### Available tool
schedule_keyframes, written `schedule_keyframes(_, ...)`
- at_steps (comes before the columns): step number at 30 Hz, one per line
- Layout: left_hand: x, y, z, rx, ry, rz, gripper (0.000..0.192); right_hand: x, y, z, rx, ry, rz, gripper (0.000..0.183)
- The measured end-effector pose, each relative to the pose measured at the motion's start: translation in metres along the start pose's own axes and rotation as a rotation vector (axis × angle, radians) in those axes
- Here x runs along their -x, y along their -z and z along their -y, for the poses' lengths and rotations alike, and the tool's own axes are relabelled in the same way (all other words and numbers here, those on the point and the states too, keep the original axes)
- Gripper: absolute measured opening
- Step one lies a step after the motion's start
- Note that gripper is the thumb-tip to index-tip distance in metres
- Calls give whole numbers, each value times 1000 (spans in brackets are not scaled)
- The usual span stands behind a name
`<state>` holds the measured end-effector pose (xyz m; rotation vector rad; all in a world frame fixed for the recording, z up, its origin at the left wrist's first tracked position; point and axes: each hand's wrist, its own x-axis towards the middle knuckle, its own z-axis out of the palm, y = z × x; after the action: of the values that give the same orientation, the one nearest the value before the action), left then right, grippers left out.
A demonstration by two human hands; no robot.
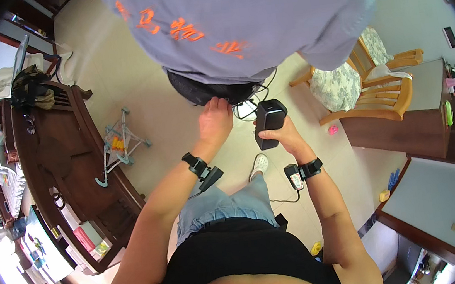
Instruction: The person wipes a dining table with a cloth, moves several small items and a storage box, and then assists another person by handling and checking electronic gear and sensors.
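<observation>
My left hand grips the edge of a black waist bag worn by a person in a grey-blue shirt right in front of me. The fingertips are partly hidden against the bag. In my right hand is a black box-shaped device, held upright with my thumb across its lower front. Black cables loop between the bag and the device. Both my wrists carry strapped-on black modules, the left one and the right one.
A folding stroller frame stands on the tiled floor at left, beside a dark wooden bench. Wooden chairs with floral cushions are at right. A small pink object lies near them. A white-topped table stands at lower right.
</observation>
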<state>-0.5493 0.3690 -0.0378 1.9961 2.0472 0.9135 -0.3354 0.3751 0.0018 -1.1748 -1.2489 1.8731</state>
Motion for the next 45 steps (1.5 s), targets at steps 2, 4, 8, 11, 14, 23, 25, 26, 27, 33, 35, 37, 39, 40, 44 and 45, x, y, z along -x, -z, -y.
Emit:
schedule_keyframes(2,-3,-17,-12,-50,8,3,14,8,28,-2,-45,-18,3,52)
schedule_keyframes(4,-9,-28,-19,-82,204,62,15,21,64,-2,-8,-13,-5,51)
schedule_keyframes(8,-6,-37,-54,-52,196,-23,12,38,123,-1,-133,-47,-61,47)
schedule_keyframes(11,-15,-39,-45,-62,173,1,13,31,146,3,-210,-22,-60,44)
schedule_keyframes(14,-12,-31,-57,-76,139,83,23,31,179,5,-203,-15,-114,44)
schedule_keyframes(23,-16,-34,-116,311,-100,533,23,67,213,56,-433,24,-360,45)
schedule_keyframes(25,-38,-41,-162,443,-160,632,28,83,235,67,-520,11,-431,47)
schedule_keyframes(26,-44,-43,-179,506,-131,707,35,91,240,77,-511,54,-474,47)
schedule_keyframes(27,-50,-54,-194,523,-156,711,35,98,241,90,-505,87,-497,47)
schedule_keyframes(33,-94,-119,-324,1107,-334,1006,55,122,292,104,-739,206,-434,48)
schedule_keyframes(35,-108,-163,-336,1339,-47,1118,49,109,300,120,-829,223,-474,49)
schedule_keyframes(37,-127,-176,-344,1483,243,1244,46,95,324,124,-904,264,-337,48)
schedule_keyframes(39,-143,-186,-353,1633,545,1324,44,74,347,127,-934,230,-348,46)
schedule_keyframes(40,-152,-190,-362,1674,548,1318,42,62,365,123,-945,225,-304,45)
schedule_keyframes(44,-182,-215,-388,1542,540,1173,48,20,412,121,-651,156,-339,39)
schedule_keyframes(45,-191,-224,-392,1495,525,1117,50,9,419,124,-617,147,-333,39)
